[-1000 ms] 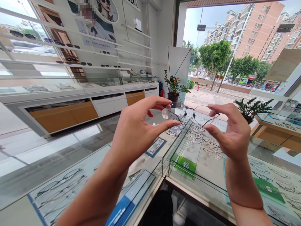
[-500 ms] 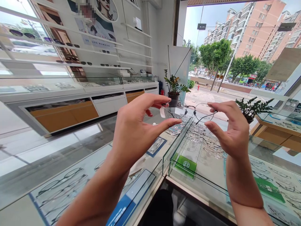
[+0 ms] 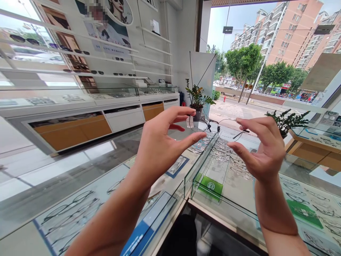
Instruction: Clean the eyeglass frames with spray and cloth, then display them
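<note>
The left hand point(image 3: 160, 138) and right hand point(image 3: 263, 145) grasp thin-rimmed eyeglasses point(image 3: 209, 125) by opposite outer ends, fingers at the rims, thumbs lower. The pair hangs in the air over the far part of the glass display surface point(image 3: 237, 193), where spectacle frames point(image 3: 225, 152) lie; a green card point(image 3: 211, 187) sits nearer.

Above the green card point(image 3: 211, 188), the left hand point(image 3: 162, 142) partly hides the eyeglasses point(image 3: 209, 126); leftward, a blue panel point(image 3: 138, 230) is cropped.

Left hand point(image 3: 160, 142) and right hand point(image 3: 263, 147) are raised, fingers point(image 3: 181, 112) curled above extended thumbs point(image 3: 190, 140), wrists point(image 3: 138, 176) below the fingers.
</note>
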A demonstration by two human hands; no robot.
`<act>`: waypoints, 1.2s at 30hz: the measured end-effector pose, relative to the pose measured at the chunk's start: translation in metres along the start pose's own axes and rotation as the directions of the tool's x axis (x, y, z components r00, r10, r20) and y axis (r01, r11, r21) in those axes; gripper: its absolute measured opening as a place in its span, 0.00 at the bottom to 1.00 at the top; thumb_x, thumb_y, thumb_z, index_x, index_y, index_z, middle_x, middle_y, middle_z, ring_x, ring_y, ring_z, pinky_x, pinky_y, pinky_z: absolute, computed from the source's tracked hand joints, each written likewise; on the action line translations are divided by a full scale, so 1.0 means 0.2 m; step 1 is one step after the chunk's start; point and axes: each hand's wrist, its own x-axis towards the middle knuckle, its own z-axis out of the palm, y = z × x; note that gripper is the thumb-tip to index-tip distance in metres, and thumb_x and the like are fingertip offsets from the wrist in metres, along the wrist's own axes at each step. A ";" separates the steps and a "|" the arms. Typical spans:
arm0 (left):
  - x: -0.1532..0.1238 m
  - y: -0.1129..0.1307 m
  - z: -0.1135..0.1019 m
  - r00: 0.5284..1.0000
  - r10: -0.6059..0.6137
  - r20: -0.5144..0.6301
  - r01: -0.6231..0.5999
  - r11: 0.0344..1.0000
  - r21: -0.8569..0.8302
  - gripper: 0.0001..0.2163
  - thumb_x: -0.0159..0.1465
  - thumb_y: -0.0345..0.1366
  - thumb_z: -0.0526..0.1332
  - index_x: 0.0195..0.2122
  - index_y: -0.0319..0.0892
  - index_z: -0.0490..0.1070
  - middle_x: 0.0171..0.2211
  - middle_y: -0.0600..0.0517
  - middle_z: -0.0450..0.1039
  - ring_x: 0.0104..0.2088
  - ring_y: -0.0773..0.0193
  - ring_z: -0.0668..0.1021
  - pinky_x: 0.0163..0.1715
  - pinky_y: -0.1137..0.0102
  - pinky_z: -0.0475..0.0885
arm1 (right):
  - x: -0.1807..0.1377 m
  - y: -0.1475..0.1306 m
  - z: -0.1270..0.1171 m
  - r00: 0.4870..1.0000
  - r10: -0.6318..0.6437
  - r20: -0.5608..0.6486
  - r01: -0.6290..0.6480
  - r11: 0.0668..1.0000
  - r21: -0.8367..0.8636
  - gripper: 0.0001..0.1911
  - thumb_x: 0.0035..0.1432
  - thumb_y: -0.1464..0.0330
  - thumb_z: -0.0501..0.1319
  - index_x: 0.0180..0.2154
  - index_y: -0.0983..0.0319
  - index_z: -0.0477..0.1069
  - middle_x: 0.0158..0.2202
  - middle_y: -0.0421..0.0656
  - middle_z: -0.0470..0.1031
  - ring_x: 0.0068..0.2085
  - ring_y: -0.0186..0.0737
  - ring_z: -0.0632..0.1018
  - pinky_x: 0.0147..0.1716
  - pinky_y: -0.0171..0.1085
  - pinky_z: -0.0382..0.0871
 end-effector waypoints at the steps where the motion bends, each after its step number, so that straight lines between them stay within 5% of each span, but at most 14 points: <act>1: 0.00 0.00 0.00 1.000 0.011 -0.011 -0.011 1.000 0.008 0.21 0.59 0.52 0.73 0.49 0.49 0.77 0.50 0.47 0.82 0.48 0.52 0.83 0.44 0.58 0.84 | 0.01 0.00 0.00 1.000 0.007 -0.003 -0.007 1.000 0.003 0.22 0.59 0.56 0.71 0.54 0.51 0.76 0.45 0.46 0.78 0.45 0.51 0.78 0.47 0.55 0.75; 8: -0.02 0.01 0.01 0.981 0.111 -0.157 -0.086 0.983 0.161 0.19 0.61 0.52 0.72 0.50 0.52 0.76 0.50 0.51 0.81 0.54 0.50 0.80 0.44 0.56 0.82 | 0.04 -0.01 0.02 0.996 0.087 -0.007 -0.086 0.995 0.048 0.17 0.62 0.59 0.68 0.51 0.53 0.77 0.47 0.44 0.79 0.48 0.48 0.78 0.50 0.51 0.75; 16: -0.03 0.00 0.02 0.979 0.096 -0.178 -0.059 0.978 0.200 0.19 0.61 0.54 0.70 0.51 0.55 0.76 0.49 0.51 0.81 0.59 0.47 0.77 0.41 0.53 0.82 | 0.03 0.00 0.03 0.947 0.321 0.006 -0.314 0.923 0.224 0.11 0.70 0.61 0.60 0.46 0.57 0.79 0.43 0.44 0.82 0.45 0.42 0.82 0.47 0.45 0.77; 36: -0.03 -0.05 0.06 0.973 0.104 -0.204 -0.069 0.983 0.169 0.25 0.57 0.56 0.73 0.53 0.55 0.75 0.50 0.49 0.80 0.57 0.45 0.78 0.44 0.51 0.83 | 0.03 0.02 0.02 0.927 0.376 -0.009 -0.350 0.872 0.341 0.10 0.67 0.59 0.64 0.42 0.57 0.80 0.40 0.42 0.83 0.41 0.40 0.82 0.46 0.45 0.79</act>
